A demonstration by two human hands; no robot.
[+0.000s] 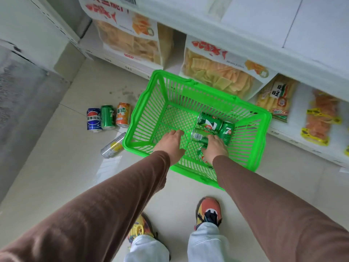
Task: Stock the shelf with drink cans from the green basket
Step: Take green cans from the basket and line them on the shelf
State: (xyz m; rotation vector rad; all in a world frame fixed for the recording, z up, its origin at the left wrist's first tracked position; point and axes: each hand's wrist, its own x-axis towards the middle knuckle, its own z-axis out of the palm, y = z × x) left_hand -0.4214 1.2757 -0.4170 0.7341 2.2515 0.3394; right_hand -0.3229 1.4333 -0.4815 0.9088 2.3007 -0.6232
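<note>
Inside green basket (143, 103): right hand (215, 148) grasps green can (199, 136); left hand (169, 142) at its 9 o'clock, fingers relaxed, holding nothing.

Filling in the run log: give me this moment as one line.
left hand open, reaching into green basket | right hand grips green can | three cans upright on floor

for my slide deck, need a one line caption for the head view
Both hands reach into the green basket of green cans; four cans sit on the floor.
</note>
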